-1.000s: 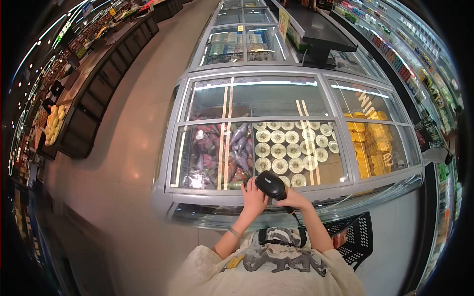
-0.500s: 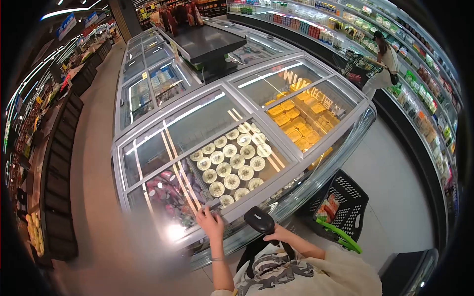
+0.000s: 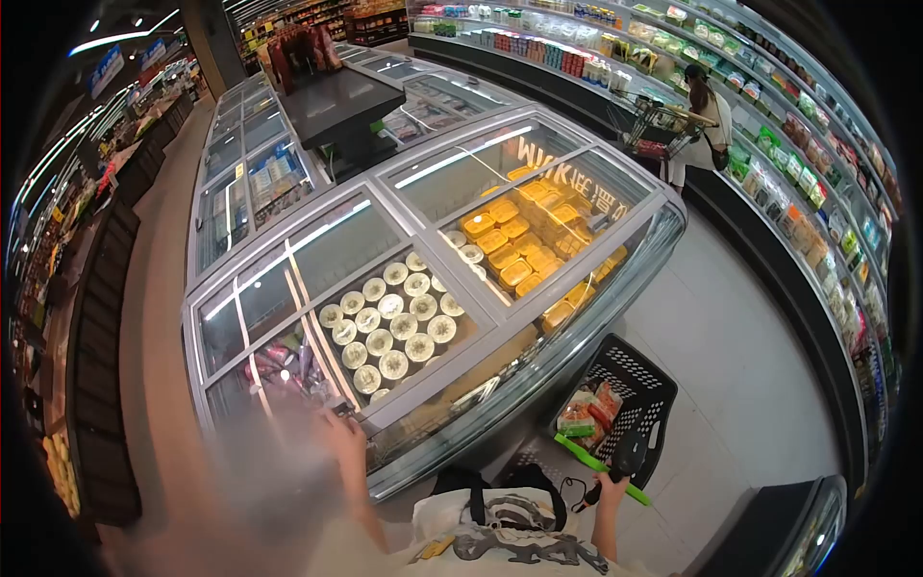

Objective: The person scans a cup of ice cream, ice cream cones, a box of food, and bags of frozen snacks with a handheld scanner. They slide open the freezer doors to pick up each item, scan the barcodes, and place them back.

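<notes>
My left hand [image 3: 344, 438] is at the front edge of a glass-topped chest freezer [image 3: 423, 389], with its fingers closed on a small dark lid handle [image 3: 338, 409]; a blur in the lens partly covers this hand. Under the glass are rows of round white-lidded tubs [image 3: 392, 306], and purple packages [image 3: 288, 361] lie left of them. My right hand [image 3: 604, 492] grips a black handheld device with a rounded head [image 3: 630, 452], held over the near side of a black shopping basket [image 3: 657, 394]. In the basket lie orange and green packages [image 3: 588, 409]. A thin dark cord hangs by this hand.
Yellow tubs [image 3: 519, 240] fill the freezer's right section. A person [image 3: 707, 125] with a shopping cart [image 3: 663, 125] stands by the refrigerated shelves [image 3: 769, 144] on the right. Dark produce stands [image 3: 101, 337] line the left aisle. A dark case [image 3: 793, 524] is at lower right.
My right hand has moved right and down with the black device, from beside the freezer edge to over the basket. The view has turned right; my left hand remains at the lid handle.
</notes>
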Tool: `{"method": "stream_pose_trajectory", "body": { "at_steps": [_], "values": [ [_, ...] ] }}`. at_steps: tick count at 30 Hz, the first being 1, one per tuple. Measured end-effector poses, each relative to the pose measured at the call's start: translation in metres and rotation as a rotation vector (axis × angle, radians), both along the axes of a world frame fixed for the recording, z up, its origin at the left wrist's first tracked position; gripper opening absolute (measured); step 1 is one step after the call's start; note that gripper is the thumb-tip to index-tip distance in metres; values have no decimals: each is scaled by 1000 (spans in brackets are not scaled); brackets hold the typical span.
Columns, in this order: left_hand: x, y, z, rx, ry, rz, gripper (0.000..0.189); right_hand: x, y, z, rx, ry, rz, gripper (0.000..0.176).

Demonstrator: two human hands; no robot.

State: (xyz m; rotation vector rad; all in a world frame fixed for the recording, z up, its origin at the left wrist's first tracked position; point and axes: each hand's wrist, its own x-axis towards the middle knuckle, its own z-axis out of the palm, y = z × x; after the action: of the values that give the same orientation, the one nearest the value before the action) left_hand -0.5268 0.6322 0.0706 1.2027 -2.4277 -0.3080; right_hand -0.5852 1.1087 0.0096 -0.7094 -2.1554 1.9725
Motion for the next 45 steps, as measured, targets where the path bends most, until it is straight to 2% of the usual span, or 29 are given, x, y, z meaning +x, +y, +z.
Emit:
{"method": "stream_pose_trajectory", "body": {
  "at_steps": [1,3,4,7,8,10,11,12,13,15,19,20,23,24,25,27,29,30,34,38,42,45],
  "values": [
    [-10,14,2,-32,-37,6,43,5,16,-3,74,-46,-32,37],
    [-43,75,3,-117,-7,-224,46,10,30,0,3,-71,-75,41],
    [-58,104,-7,20,-48,-361,48,15,35,5,-32,-89,-84,43],
    [-100,224,-13,212,-37,-792,51,10,57,6,-21,-153,142,48],
    [-109,264,-11,315,-52,-962,50,6,58,17,-80,-194,143,51],
    [-116,332,-19,348,-114,-1341,52,0,64,21,77,-237,278,49],
    [-116,358,-29,363,-159,-1538,53,0,69,22,160,-265,345,49],
    [-118,380,-48,372,-401,-1585,53,0,76,14,166,-234,398,49],
    [-121,395,-53,379,-646,-1620,53,1,79,18,168,-191,414,49],
    [-122,399,-65,315,-502,-1599,45,0,83,27,175,-106,448,47],
    [-123,398,-70,319,-328,-1645,40,-6,92,22,116,-267,482,47],
    [-124,398,-70,320,-274,-1644,38,-7,91,20,135,-195,434,46],
    [-129,403,-63,385,-293,-1616,29,-14,83,51,2,-332,317,42],
    [-129,405,-69,348,-201,-1610,21,-13,87,32,-20,-264,322,40],
    [-128,405,-64,360,-220,-1597,20,-15,86,22,-9,-143,314,44],
    [-125,402,-56,373,-260,-1582,18,-11,83,15,-225,-156,214,43],
    [-118,403,-73,350,-225,-1602,17,-5,80,12,-164,-139,195,42],
    [-115,402,-73,351,-214,-1603,17,-2,76,22,-49,-187,205,39],
    [-91,391,-74,376,-202,-1617,15,21,54,28,-161,-194,45,39],
    [-65,370,-84,351,-193,-1668,14,54,26,26,-207,-88,-37,35],
    [-34,343,-76,359,-143,-1705,14,91,4,31,-208,-195,-40,36],
    [-9,326,-68,314,-203,-1726,12,122,-11,30,-270,-224,-61,36]
  ]
}}
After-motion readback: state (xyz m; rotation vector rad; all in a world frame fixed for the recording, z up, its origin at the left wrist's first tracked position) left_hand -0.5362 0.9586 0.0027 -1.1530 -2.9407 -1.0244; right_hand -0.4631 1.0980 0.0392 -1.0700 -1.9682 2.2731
